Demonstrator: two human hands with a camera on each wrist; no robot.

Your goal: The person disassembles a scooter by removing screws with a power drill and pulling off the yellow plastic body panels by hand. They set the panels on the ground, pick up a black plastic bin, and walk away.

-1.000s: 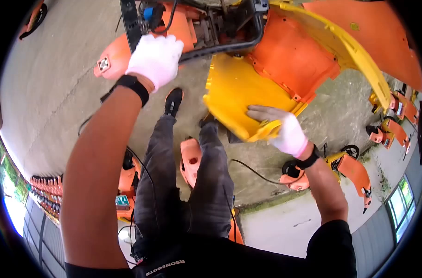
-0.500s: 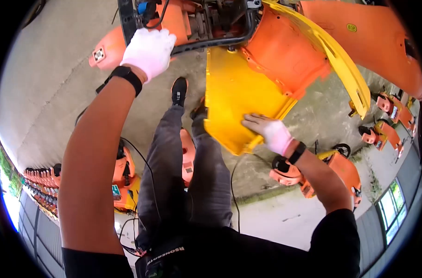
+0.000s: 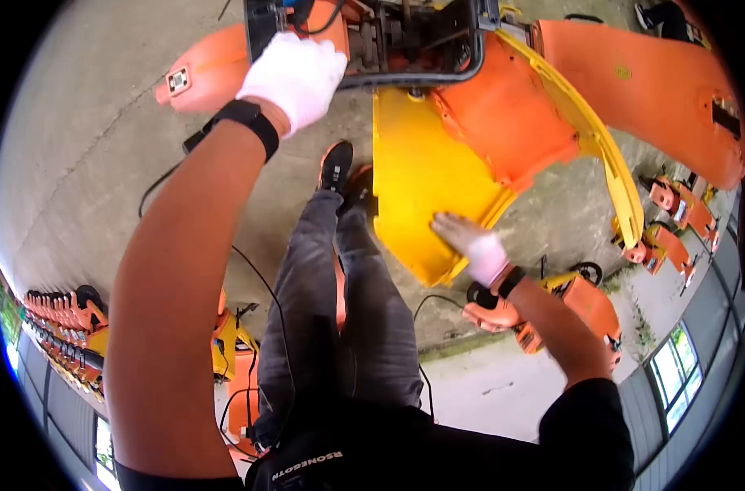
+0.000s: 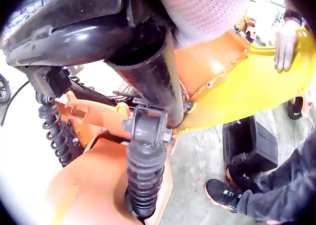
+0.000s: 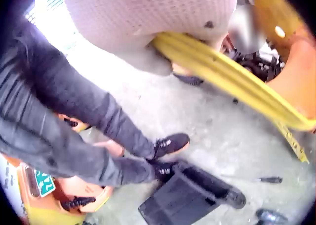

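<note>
My left hand, in a white knit glove, grips the black frame tube of a partly stripped orange scooter. In the left wrist view the glove sits above the open end of a thick tube, with a spring shock absorber beneath. A large yellow body panel hangs from the scooter beside an orange panel. My right hand, gloved too, holds the yellow panel by its lower edge, fingers stretched along the inner face. The right wrist view shows that edge running into the hand; the thumb is mostly hidden.
On the floor near my feet stands a black plastic box, with a screwdriver lying close by. Cables trail past my legs. Parked orange scooters stand to the right, and a row lines the left. A long orange panel reaches across the upper right.
The yellow panel has swung so its broad inner face shows more fully, and its lower end sits lower. My right hand moves down with it. My left hand stays on the frame.
</note>
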